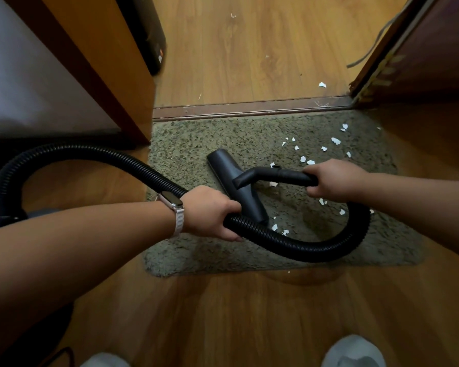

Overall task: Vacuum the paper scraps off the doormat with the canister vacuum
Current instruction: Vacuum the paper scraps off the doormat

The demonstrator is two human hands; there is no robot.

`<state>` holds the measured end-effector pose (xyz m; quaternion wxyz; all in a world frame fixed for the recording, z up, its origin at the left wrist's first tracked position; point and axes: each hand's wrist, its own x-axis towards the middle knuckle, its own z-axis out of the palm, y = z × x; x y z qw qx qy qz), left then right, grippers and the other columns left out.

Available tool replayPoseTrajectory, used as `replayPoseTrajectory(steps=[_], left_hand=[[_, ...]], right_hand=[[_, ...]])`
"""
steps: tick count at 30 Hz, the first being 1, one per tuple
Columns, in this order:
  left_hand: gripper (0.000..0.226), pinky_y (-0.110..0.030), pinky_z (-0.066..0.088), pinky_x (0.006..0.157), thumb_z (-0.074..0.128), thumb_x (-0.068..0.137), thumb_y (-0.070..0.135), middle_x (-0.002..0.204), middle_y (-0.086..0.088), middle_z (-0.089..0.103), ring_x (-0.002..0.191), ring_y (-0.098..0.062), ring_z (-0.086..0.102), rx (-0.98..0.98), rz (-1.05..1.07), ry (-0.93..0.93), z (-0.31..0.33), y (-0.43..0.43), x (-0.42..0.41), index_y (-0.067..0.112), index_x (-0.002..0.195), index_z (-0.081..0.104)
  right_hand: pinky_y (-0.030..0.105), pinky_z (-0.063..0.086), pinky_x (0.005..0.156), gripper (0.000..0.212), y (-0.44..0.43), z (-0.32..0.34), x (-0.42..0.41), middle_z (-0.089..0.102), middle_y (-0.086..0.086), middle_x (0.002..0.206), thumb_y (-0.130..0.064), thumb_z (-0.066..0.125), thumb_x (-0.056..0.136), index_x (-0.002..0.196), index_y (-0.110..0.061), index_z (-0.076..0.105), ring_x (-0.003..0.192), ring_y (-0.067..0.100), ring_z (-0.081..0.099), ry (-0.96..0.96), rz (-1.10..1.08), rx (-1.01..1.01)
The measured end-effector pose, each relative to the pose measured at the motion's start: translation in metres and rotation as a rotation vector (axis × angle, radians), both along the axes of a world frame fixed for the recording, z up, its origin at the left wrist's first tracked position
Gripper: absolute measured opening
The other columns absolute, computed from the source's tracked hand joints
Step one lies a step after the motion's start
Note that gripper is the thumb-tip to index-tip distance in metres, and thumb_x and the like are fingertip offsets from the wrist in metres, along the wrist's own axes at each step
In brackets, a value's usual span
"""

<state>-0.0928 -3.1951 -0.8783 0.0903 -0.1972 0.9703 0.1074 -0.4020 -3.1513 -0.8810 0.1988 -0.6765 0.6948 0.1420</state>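
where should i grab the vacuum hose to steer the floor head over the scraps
Grip the rigid curved handle from above, as the right hand does: it is smooth, stiff and leads straight into the floor head. The ribbed hose loops and flexes, so the left hand only steadies its slack.

Both hands forward, left hand and right hand fisted.

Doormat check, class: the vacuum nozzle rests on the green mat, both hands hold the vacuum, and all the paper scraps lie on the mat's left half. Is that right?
Not quite. The head view shows the scraps mostly on the mat's right half, not its left, which is bare. The rest holds: the nozzle rests on the mat, the left hand grips the hose and the right hand the handle.
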Motion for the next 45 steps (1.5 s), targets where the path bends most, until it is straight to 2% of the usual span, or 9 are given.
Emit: replayPoseTrajectory(steps=[4, 7, 10, 13, 19, 25, 30, 38, 45], left_hand=[[0.052, -0.030, 0.050, 0.063, 0.053, 0.081, 0.075, 0.085, 0.005, 0.066, 0.074, -0.018, 0.064, -0.016, -0.031, -0.026, 0.004, -0.004, -0.004, 0.026, 0.097, 0.060], [0.060, -0.030, 0.051, 0.061, 0.041, 0.077, 0.081, 0.081, 0.005, 0.067, 0.071, -0.018, 0.065, -0.035, -0.020, 0.023, 0.001, -0.002, -0.005, 0.026, 0.092, 0.061], [0.059, -0.032, 0.053, 0.060, 0.042, 0.077, 0.080, 0.078, 0.006, 0.067, 0.068, -0.017, 0.064, -0.039, -0.001, 0.047, -0.003, -0.001, -0.006, 0.026, 0.091, 0.061], [0.064, -0.033, 0.053, 0.059, 0.033, 0.074, 0.081, 0.074, 0.006, 0.066, 0.066, -0.018, 0.063, -0.038, 0.023, 0.077, -0.001, -0.002, -0.009, 0.026, 0.090, 0.062], [0.047, -0.029, 0.047, 0.055, 0.056, 0.080, 0.071, 0.075, 0.004, 0.067, 0.067, -0.019, 0.064, -0.030, 0.022, 0.129, 0.000, 0.013, -0.025, 0.027, 0.092, 0.063], [0.049, -0.028, 0.044, 0.057, 0.056, 0.080, 0.074, 0.078, 0.005, 0.067, 0.070, -0.018, 0.064, -0.012, 0.000, 0.149, 0.002, 0.036, -0.052, 0.028, 0.094, 0.063], [0.048, -0.032, 0.051, 0.060, 0.057, 0.081, 0.073, 0.077, 0.005, 0.066, 0.070, -0.018, 0.064, 0.009, 0.013, 0.130, 0.001, 0.052, -0.068, 0.027, 0.094, 0.063], [0.051, -0.028, 0.041, 0.057, 0.057, 0.080, 0.074, 0.076, 0.003, 0.066, 0.071, -0.020, 0.065, -0.005, 0.008, 0.112, -0.006, 0.061, -0.077, 0.024, 0.091, 0.063], [0.055, -0.023, 0.031, 0.052, 0.041, 0.076, 0.076, 0.072, 0.006, 0.066, 0.062, -0.016, 0.064, 0.034, -0.060, 0.142, -0.018, 0.071, -0.064, 0.026, 0.083, 0.063]], right_hand=[[0.025, 0.029, 0.048, 0.015, -0.002, 0.003, 0.009, 0.052, -0.009, 0.069, -0.039, 0.060, 0.086, 0.097, -0.029, 0.057, 0.071, 0.020, 0.055, 0.007, 0.053, -0.003], [0.027, 0.037, 0.053, 0.016, -0.003, 0.007, 0.002, 0.055, -0.008, 0.071, -0.038, 0.061, 0.085, 0.098, -0.029, 0.058, 0.070, 0.019, 0.056, -0.009, 0.040, 0.007], [0.030, 0.045, 0.058, 0.016, -0.002, 0.011, -0.007, 0.057, -0.008, 0.073, -0.039, 0.062, 0.084, 0.097, -0.029, 0.059, 0.072, 0.020, 0.058, -0.028, 0.024, 0.000], [0.028, 0.040, 0.054, 0.014, 0.002, 0.019, -0.014, 0.058, -0.009, 0.072, -0.037, 0.063, 0.084, 0.096, -0.030, 0.059, 0.068, 0.014, 0.057, -0.053, 0.003, -0.020], [0.028, 0.041, 0.053, 0.011, 0.025, 0.034, -0.041, 0.059, -0.007, 0.067, -0.035, 0.064, 0.084, 0.091, -0.030, 0.058, 0.061, 0.007, 0.055, -0.038, -0.042, -0.021], [0.028, 0.040, 0.052, 0.009, 0.059, 0.035, -0.071, 0.061, -0.008, 0.068, -0.036, 0.063, 0.087, 0.095, -0.034, 0.059, 0.060, 0.008, 0.058, -0.020, -0.074, 0.051], [0.028, 0.038, 0.051, 0.011, 0.077, 0.029, -0.087, 0.059, -0.007, 0.067, -0.035, 0.063, 0.087, 0.097, -0.031, 0.061, 0.059, 0.006, 0.055, -0.006, -0.088, 0.076], [0.032, 0.047, 0.057, 0.008, 0.086, 0.016, -0.094, 0.060, -0.007, 0.069, -0.034, 0.062, 0.086, 0.092, -0.031, 0.057, 0.061, 0.008, 0.057, -0.010, -0.048, 0.101], [0.029, 0.038, 0.056, 0.014, 0.084, 0.005, -0.067, 0.055, -0.009, 0.068, -0.038, 0.061, 0.085, 0.089, -0.035, 0.048, 0.061, 0.010, 0.052, -0.027, 0.120, 0.114]])
